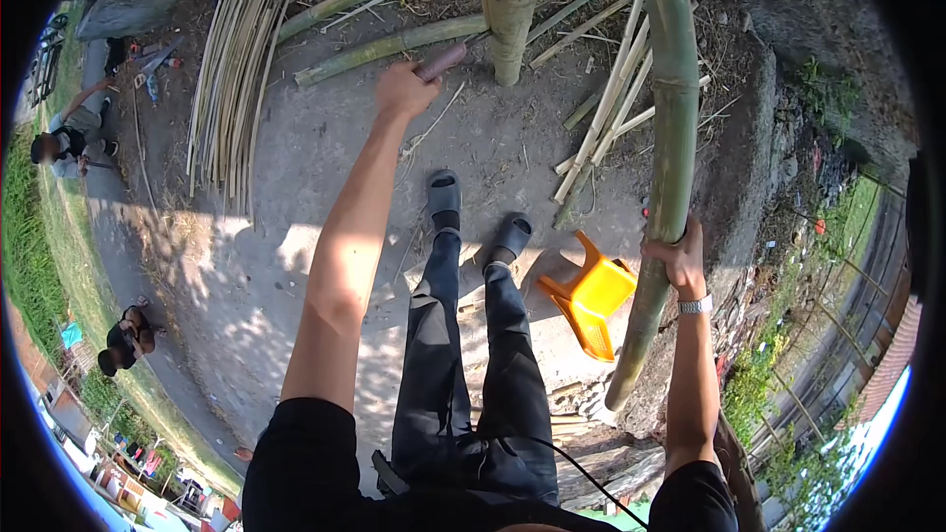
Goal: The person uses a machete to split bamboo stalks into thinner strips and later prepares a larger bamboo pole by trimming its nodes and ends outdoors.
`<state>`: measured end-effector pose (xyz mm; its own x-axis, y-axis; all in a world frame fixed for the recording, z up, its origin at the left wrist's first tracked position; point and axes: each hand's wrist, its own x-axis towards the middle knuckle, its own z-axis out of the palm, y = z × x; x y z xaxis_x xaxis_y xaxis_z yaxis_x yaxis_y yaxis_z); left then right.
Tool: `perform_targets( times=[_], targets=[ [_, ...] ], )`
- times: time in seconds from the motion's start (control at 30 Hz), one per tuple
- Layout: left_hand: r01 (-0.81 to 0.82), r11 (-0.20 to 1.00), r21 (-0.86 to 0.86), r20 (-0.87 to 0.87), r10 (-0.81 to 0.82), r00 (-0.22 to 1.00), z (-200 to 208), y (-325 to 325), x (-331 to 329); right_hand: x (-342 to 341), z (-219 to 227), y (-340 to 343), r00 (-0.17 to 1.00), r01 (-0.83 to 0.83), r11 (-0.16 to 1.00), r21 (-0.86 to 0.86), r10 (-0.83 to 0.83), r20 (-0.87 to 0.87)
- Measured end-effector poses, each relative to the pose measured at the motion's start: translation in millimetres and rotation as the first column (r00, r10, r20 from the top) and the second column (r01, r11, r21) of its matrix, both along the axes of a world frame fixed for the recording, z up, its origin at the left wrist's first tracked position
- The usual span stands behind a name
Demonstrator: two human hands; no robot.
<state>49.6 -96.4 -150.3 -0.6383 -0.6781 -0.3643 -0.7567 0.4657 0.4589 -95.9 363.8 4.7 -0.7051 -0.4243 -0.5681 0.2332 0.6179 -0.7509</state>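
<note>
My left hand (pixel 402 93) is stretched forward and closed on a brown-handled tool (pixel 440 62). The tool's far end points at an upright bamboo section (pixel 509 25); I cannot make out its blade. That section is pale and thick, with a hollow top and a strip standing inside it. My right hand (pixel 680 261), a watch on its wrist, is wrapped round a long green bamboo pole (pixel 675 99). The pole runs from the top of the view down past my right side, beside the yellow plastic chair (pixel 601 288).
Long split bamboo strips (pixel 236 69) lie in a bundle at the left. Green bamboo lengths (pixel 384 51) and loose strips (pixel 616 94) lie around the upright section. A stone wall edge (pixel 764 138) runs along the right. Two people (pixel 74 143) are at the far left.
</note>
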Motion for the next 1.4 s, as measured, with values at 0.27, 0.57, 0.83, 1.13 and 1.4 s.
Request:
perform_targets(
  times=[0.27,0.57,0.83,1.13,1.4],
  targets=[
    [-0.076,0.997,-0.005,0.062,0.076,0.995,3.6,10.2,-31.9,-22.1,186.3,-102.2,0.888,-0.057,0.926,-0.373,-0.124,-0.442],
    [0.008,0.997,0.079,0.034,-0.010,0.999,4.1,57.5,-75.3,20.5,-85.6,-71.4,0.902,-0.327,0.783,0.529,0.426,-0.073],
    [0.076,0.992,0.105,0.074,-0.084,0.994,-23.6,55.6,-32.5,16.2,-24.9,-57.6,0.896,-0.438,0.867,0.236,0.443,0.035],
    [0.054,0.996,0.078,0.017,-0.055,0.998,-10.8,52.8,-98.0,-37.7,190.9,-186.9,0.770,-0.207,0.978,0.013,0.171,-0.615],
    [0.070,0.994,0.079,0.033,-0.073,0.997,-36.6,40.5,-99.5,-4.2,-48.1,-71.1,0.914,-0.295,0.832,0.470,0.389,-0.114]
  ],
)
